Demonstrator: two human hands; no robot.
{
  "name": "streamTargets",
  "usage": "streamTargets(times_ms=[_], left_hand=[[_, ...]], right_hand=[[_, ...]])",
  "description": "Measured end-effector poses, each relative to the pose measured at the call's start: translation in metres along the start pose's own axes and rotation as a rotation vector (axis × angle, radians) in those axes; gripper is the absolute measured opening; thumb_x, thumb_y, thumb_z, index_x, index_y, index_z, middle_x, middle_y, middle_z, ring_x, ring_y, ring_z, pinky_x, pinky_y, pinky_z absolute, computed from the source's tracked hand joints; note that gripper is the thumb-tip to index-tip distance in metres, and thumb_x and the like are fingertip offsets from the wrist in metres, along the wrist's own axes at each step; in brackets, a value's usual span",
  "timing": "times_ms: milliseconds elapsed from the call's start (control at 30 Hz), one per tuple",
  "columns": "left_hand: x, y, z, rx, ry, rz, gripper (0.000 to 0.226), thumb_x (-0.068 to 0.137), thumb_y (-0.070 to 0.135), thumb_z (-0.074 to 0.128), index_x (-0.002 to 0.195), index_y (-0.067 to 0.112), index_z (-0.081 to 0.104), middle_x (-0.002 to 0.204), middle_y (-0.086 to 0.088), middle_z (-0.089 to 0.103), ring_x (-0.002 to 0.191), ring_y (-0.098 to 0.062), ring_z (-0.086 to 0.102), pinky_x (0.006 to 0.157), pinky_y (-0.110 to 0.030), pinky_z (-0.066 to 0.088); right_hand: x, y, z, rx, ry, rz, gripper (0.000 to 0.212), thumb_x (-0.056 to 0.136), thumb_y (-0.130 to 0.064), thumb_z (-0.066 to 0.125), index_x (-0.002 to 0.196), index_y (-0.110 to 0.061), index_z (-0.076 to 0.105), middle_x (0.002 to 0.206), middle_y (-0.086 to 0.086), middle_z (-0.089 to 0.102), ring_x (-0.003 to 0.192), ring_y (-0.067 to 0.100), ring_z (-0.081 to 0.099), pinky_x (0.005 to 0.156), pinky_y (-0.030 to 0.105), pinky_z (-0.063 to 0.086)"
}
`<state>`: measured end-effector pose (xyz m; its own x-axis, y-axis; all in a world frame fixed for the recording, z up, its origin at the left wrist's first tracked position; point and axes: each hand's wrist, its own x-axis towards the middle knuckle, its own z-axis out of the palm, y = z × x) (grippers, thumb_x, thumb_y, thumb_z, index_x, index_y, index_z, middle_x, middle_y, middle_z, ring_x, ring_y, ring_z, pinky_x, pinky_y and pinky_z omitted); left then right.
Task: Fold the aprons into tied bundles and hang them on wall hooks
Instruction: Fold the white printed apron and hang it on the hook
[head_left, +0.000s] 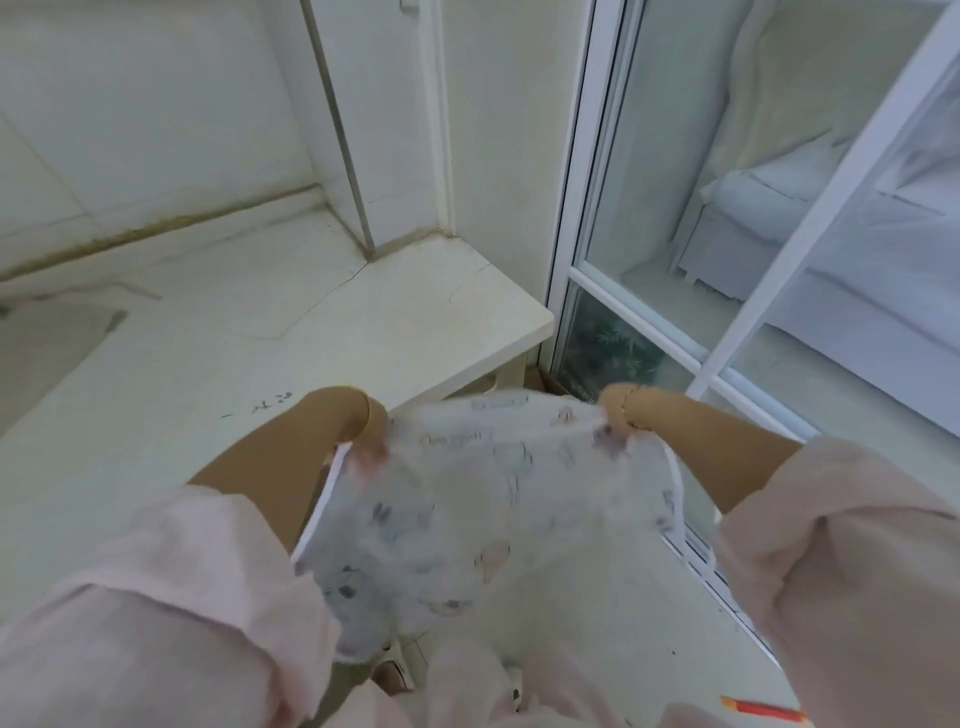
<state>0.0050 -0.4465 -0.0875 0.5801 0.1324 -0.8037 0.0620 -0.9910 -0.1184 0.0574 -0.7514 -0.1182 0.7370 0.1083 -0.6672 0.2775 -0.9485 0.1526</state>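
Observation:
A white apron (483, 499) with small grey and pink cartoon prints hangs stretched between my two hands, in front of my body at the bottom centre of the head view. My left hand (363, 436) grips its upper left edge with curled fingers. My right hand (621, 413) pinches the upper right edge; a thin bracelet sits at that wrist. The cloth is blurred and droops down toward my legs. Both arms wear rolled-up pale pink sleeves. No wall hooks are in view.
A white stone counter (291, 322) runs along the left, its corner just beyond my hands, with a sink basin (47, 343) at far left. A white-framed glass sliding door (644, 218) stands to the right. A red-orange object (761, 709) lies on the floor bottom right.

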Motion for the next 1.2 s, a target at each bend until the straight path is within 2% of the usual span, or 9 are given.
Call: streamTargets(times_ms=[133, 267, 333, 500, 633, 700, 867, 1033, 1200], left_hand=[[0.018, -0.010, -0.016, -0.270, 0.750, 0.028, 0.011, 0.090, 0.012, 0.051, 0.090, 0.004, 0.059, 0.081, -0.010, 0.057, 0.080, -0.028, 0.053, 0.070, -0.030, 0.043], [-0.004, -0.010, 0.009, 0.103, 0.072, 0.020, 0.014, 0.081, 0.026, 0.071, 0.090, 0.017, 0.066, 0.082, 0.002, 0.064, 0.074, -0.016, 0.064, 0.057, -0.014, 0.050], [0.003, -0.020, 0.015, -0.056, -0.036, -0.106, 0.014, 0.078, 0.027, 0.070, 0.086, 0.016, 0.068, 0.080, 0.002, 0.066, 0.069, -0.015, 0.064, 0.059, -0.018, 0.053], [0.005, -0.034, -0.012, -0.472, 0.826, -0.040, 0.014, 0.088, 0.008, 0.050, 0.100, 0.010, 0.057, 0.092, -0.010, 0.056, 0.086, -0.028, 0.053, 0.075, -0.034, 0.045], [-0.013, -0.048, 0.007, -0.483, -0.047, -0.096, 0.022, 0.083, 0.008, 0.062, 0.105, 0.006, 0.060, 0.107, -0.009, 0.063, 0.096, -0.025, 0.062, 0.084, -0.030, 0.052], [-0.015, -0.055, 0.016, -0.322, -0.151, -0.173, 0.027, 0.080, 0.011, 0.061, 0.105, 0.003, 0.064, 0.110, -0.011, 0.066, 0.094, -0.024, 0.066, 0.086, -0.031, 0.053], [-0.017, -0.081, -0.001, -0.265, 0.411, -0.332, 0.018, 0.089, 0.012, 0.052, 0.105, 0.009, 0.060, 0.114, -0.007, 0.058, 0.087, -0.021, 0.058, 0.077, -0.027, 0.049], [-0.018, -0.125, -0.016, -0.403, 0.415, -0.393, 0.024, 0.097, 0.008, 0.044, 0.114, -0.005, 0.057, 0.094, -0.014, 0.066, 0.066, -0.018, 0.059, 0.053, -0.018, 0.048], [-0.033, -0.184, -0.050, -0.888, 0.741, -0.557, 0.055, 0.098, 0.037, 0.044, 0.142, 0.004, 0.034, 0.141, -0.010, 0.041, 0.117, -0.018, 0.052, 0.093, -0.018, 0.044]], right_hand=[[0.007, 0.000, -0.018, 0.419, 0.633, 0.143, 0.018, 0.085, -0.002, 0.053, 0.096, -0.008, 0.066, 0.081, 0.006, 0.061, 0.074, 0.023, 0.059, 0.067, 0.030, 0.050], [-0.027, -0.006, -0.011, 0.156, -0.126, 0.014, 0.031, 0.081, -0.012, 0.069, 0.111, -0.007, 0.063, 0.085, 0.002, 0.057, 0.080, 0.020, 0.054, 0.075, 0.029, 0.049], [-0.022, -0.012, -0.013, -0.011, -0.183, 0.023, 0.040, 0.083, -0.016, 0.070, 0.121, -0.005, 0.061, 0.094, 0.003, 0.055, 0.084, 0.019, 0.051, 0.084, 0.029, 0.046], [0.018, -0.012, -0.051, 0.069, 0.368, 0.020, 0.013, 0.086, -0.014, 0.061, 0.095, -0.006, 0.066, 0.092, 0.009, 0.063, 0.082, 0.026, 0.057, 0.074, 0.032, 0.049], [-0.008, -0.026, -0.041, -0.274, -0.422, -0.041, 0.046, 0.084, -0.034, 0.068, 0.123, -0.012, 0.058, 0.125, 0.010, 0.055, 0.104, 0.025, 0.054, 0.084, 0.032, 0.047], [-0.006, -0.033, -0.044, -0.279, -0.370, -0.111, 0.047, 0.085, -0.027, 0.068, 0.128, -0.013, 0.055, 0.130, 0.008, 0.054, 0.113, 0.025, 0.054, 0.087, 0.032, 0.047], [0.014, -0.052, -0.070, 0.580, 0.107, -0.349, 0.023, 0.080, 0.003, 0.057, 0.080, -0.020, 0.060, 0.096, 0.009, 0.061, 0.084, 0.022, 0.054, 0.077, 0.033, 0.048], [0.014, -0.085, -0.109, 1.286, -0.245, -0.555, 0.037, 0.074, -0.023, 0.070, 0.107, -0.013, 0.058, 0.112, 0.014, 0.063, 0.082, 0.019, 0.054, 0.078, 0.036, 0.042], [-0.001, -0.168, -0.177, 1.507, 0.240, -0.815, 0.026, 0.085, 0.002, 0.059, 0.093, -0.023, 0.059, 0.113, 0.001, 0.054, 0.080, 0.012, 0.056, 0.052, 0.016, 0.048]])
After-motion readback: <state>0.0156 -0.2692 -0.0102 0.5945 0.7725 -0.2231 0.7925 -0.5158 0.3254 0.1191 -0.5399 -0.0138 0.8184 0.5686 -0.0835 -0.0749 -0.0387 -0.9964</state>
